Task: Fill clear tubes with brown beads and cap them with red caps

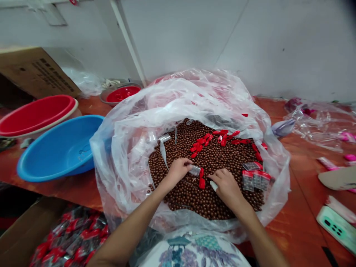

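Observation:
A large clear plastic bag (125,148) lies open in front of me, full of small brown balls (211,159). My left hand (179,168) grips a small clear tube (195,170) lying sideways over the balls. My right hand (226,185) rests on the balls just right of it, its fingers curled around a small white object (213,185). A red cap (201,181) lies between the two hands. More red caps (219,138) are scattered on the balls farther back. Filled tubes with red caps (256,178) lie at the right of the pile.
A blue basin (59,148) and a red basin (36,115) sit at the left on the reddish table (300,218). A smaller red bowl (122,93) is behind. A cardboard box of packed red-capped tubes (69,237) stands lower left. Loose plastic wrap (319,122) and a green-white device (336,228) lie right.

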`<state>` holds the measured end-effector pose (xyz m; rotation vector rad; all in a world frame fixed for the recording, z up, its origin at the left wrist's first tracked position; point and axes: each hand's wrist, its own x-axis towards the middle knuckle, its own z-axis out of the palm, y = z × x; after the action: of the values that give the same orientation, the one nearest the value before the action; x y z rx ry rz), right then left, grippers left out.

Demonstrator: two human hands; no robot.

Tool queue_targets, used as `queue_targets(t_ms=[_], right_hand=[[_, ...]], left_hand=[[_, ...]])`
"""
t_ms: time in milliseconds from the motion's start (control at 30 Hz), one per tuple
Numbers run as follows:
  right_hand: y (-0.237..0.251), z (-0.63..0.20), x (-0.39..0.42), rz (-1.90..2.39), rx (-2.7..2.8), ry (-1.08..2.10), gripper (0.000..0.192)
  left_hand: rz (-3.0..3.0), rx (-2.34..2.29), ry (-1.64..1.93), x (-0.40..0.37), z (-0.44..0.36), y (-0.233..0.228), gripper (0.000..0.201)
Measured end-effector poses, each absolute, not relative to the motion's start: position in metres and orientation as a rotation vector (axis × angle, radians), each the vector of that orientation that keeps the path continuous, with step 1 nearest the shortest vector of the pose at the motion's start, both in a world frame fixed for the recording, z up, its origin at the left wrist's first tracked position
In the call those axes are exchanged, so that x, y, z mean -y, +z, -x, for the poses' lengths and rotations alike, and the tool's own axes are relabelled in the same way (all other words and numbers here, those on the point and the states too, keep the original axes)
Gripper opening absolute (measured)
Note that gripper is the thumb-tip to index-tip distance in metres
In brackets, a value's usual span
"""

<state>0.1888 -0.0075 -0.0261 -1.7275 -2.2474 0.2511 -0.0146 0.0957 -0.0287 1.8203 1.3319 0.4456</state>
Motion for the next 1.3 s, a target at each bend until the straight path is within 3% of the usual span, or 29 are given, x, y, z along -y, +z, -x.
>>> queue_targets(t_ms=[267, 433, 733, 1300], right_hand=[[-0.019, -0.183, 0.03, 1.747, 2.12, 0.309, 0.029], [-0.022, -0.173, 0.037, 1.76, 2.198, 0.227, 0.038], [-0.022, -0.171, 0.047, 1.847, 2.098, 0.33, 0.003], [-0.031, -0.168, 0.054, 1.706, 2.051, 0.349, 0.011]], left_hand=[[-1.839, -1.259, 0.413, -0.091, -0.017, -0.036, 0.022], [-1.81, -1.199, 0.406, -0.089, -0.031, -0.044, 0.023], [-1.582, -1.122, 0.479, -0.081, -0.039, -0.055, 0.021], [-0.915, -0.993, 0.539, -0.074, -0.044, -0.038, 0.023]])
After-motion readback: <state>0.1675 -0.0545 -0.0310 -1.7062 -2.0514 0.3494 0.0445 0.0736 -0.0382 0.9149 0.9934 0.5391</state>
